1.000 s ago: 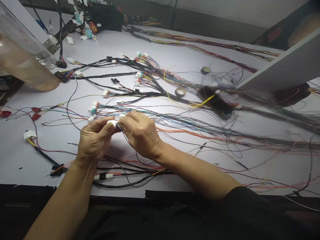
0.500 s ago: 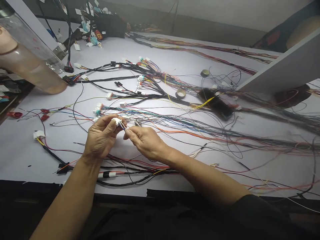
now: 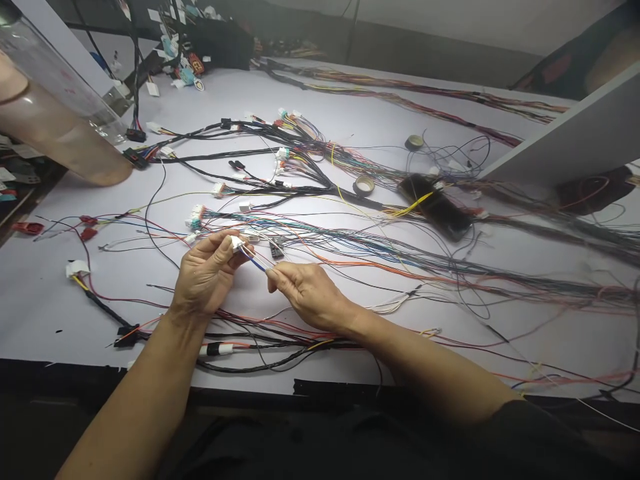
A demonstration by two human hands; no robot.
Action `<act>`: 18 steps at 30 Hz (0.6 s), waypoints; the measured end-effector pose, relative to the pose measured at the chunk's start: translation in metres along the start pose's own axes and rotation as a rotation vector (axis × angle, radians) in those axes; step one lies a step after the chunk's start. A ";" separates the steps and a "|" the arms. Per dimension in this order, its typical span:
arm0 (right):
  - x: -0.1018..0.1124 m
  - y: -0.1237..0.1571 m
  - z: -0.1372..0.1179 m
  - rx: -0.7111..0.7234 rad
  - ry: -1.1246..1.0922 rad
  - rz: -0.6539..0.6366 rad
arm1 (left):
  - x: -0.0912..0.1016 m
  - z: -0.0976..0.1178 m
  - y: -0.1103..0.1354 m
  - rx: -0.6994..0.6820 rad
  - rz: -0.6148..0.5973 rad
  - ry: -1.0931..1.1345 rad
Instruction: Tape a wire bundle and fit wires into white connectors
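Note:
Between the thumb and fingers of my left hand (image 3: 205,277) is a small white connector (image 3: 236,244). White and blue wires (image 3: 256,260) run from its right side into my right hand (image 3: 310,293), whose thumb and forefinger are pinched round them. A short stretch of these wires shows between the two hands. Just behind the hands lies a black connector (image 3: 277,248). A multi-pin connector (image 3: 196,217) with many thin wires rests beyond my left hand.
Wire bundles (image 3: 340,190) cross the table. A dark phone (image 3: 435,207) and two tape rolls (image 3: 363,185) lie among wires at the right. A clear bottle (image 3: 65,87) leans in at the upper left. A white panel (image 3: 565,127) stands at the right.
My right hand has moved to the right along the wires, away from the connector, so a longer stretch of wire shows. My left hand has barely moved and keeps the connector.

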State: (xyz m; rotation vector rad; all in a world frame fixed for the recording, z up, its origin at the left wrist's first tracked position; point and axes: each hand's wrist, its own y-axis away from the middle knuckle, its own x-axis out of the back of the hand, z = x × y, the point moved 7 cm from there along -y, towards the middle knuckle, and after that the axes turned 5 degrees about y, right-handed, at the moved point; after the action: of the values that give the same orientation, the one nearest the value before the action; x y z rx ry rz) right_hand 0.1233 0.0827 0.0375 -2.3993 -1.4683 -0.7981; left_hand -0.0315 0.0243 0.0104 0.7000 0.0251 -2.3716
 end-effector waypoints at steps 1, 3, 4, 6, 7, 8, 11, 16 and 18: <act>0.001 0.002 0.002 -0.009 -0.016 -0.010 | 0.002 0.002 -0.001 -0.017 0.009 0.009; 0.003 0.005 0.006 -0.033 -0.038 -0.030 | 0.005 0.005 -0.004 -0.045 0.026 0.025; 0.004 0.006 0.008 -0.047 -0.047 -0.040 | 0.007 0.007 -0.005 -0.055 0.036 0.036; 0.005 0.011 0.011 -0.066 -0.058 -0.059 | 0.012 0.011 -0.007 -0.088 0.062 0.070; 0.005 0.013 0.012 -0.070 -0.057 -0.064 | 0.015 0.014 -0.008 -0.109 0.080 0.089; 0.005 0.015 0.012 -0.074 -0.047 -0.064 | 0.017 0.018 -0.008 -0.131 0.101 0.109; 0.007 0.020 0.014 -0.111 -0.007 -0.062 | 0.021 0.026 -0.008 -0.171 0.144 0.151; 0.007 0.001 -0.004 -0.108 -0.136 -0.137 | 0.009 0.033 0.000 -0.206 0.046 0.116; 0.006 -0.016 -0.021 -0.058 -0.195 -0.132 | 0.003 0.032 0.005 -0.208 -0.020 0.080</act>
State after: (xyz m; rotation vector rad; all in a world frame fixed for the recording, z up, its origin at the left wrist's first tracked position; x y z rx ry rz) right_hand 0.1046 0.0851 0.0571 -2.5047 -1.7148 -0.6578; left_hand -0.0457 0.0126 0.0372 0.6950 0.3099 -2.3169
